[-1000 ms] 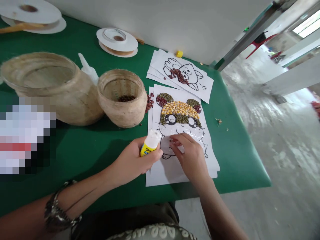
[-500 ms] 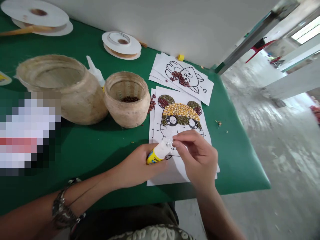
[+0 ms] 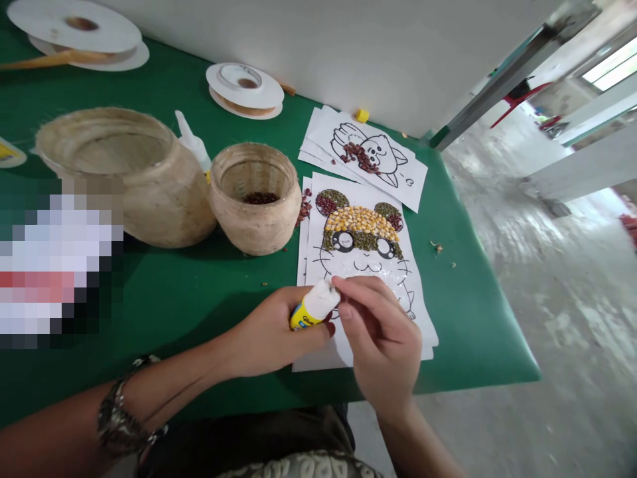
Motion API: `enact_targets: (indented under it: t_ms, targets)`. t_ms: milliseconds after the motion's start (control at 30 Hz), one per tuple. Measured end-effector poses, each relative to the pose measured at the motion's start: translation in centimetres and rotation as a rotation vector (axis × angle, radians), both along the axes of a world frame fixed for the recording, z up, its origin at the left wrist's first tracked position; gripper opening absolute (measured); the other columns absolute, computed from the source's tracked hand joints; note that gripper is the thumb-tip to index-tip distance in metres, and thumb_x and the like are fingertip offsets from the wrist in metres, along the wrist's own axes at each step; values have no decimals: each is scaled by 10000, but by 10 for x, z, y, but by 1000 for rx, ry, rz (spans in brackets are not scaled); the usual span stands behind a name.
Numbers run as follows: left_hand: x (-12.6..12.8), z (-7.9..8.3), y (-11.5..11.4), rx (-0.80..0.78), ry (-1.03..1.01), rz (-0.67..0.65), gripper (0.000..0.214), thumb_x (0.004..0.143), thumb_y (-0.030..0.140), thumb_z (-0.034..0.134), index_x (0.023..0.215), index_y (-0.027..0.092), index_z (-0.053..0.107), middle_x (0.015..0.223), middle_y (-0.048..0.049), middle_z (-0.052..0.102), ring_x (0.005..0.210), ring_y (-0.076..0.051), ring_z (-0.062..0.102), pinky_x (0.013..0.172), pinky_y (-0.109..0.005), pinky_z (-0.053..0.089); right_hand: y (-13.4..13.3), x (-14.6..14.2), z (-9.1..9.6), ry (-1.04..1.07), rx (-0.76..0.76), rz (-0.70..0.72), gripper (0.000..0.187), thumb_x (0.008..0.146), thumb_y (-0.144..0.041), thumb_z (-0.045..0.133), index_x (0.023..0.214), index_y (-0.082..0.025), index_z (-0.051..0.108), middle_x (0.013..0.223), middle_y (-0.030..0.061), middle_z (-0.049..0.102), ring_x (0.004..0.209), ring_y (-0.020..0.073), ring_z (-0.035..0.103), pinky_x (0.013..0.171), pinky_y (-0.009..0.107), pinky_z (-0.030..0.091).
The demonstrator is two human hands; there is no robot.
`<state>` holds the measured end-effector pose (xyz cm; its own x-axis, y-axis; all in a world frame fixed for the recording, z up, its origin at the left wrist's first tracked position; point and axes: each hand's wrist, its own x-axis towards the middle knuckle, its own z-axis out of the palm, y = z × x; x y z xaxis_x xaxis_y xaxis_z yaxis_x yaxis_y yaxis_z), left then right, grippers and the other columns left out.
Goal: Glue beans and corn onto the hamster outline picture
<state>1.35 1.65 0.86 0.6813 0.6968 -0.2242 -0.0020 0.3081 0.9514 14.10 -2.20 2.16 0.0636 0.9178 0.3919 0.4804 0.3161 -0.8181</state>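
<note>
A white glue bottle (image 3: 318, 299) with a yellow and blue label is wrapped in the fingers of my left hand (image 3: 279, 328), tilted with its mouth up and to the right. My right hand (image 3: 385, 332) has its fingers curled, index finger and thumb close together at the bottle's mouth. Whatever lies between those fingertips is too small to make out. Under both hands lies a paper with an animal drawing (image 3: 368, 265). Yellow corn kernels (image 3: 363, 221) cover its forehead, green beans (image 3: 365, 240) surround the eyes, and red and green beans fill the ears. Wet glue shines on the lower face.
Left of the papers stand a small woven pot (image 3: 256, 229) with dark red beans inside and a larger pot (image 3: 164, 206). Behind them are another glue bottle (image 3: 192, 143) and ribbon spools (image 3: 246, 89). A second drawing (image 3: 408, 176) bears red beans. The table's edge (image 3: 492, 265) is at right.
My right hand has moved slightly left and down, its fingertips now against the bottle's mouth. More of the drawing's lower face shows. The left hand stays around the bottle.
</note>
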Motion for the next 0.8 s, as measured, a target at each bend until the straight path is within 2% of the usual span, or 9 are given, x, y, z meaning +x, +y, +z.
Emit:
enact_targets:
  t_ms: [333,800]
  targets:
    - [-1,0,-2,30,15,24,110,634,111,422,555,185,408,419,112,357,351,-28,299,313,-148,231,-1,-7,-6,10,137,-43,271,740,-51,559,915,-238,650,813,-23,663,737,78,597,641,185,512]
    - [0,-5,-2,107,32,32,90,629,108,430,575,178,413,529,84,356,492,-53,287,420,-154,257,-5,-3,-8,-55,169,-28,262,736,-35,566,925,-203,635,825,-14,654,745,73,593,642,180,514]
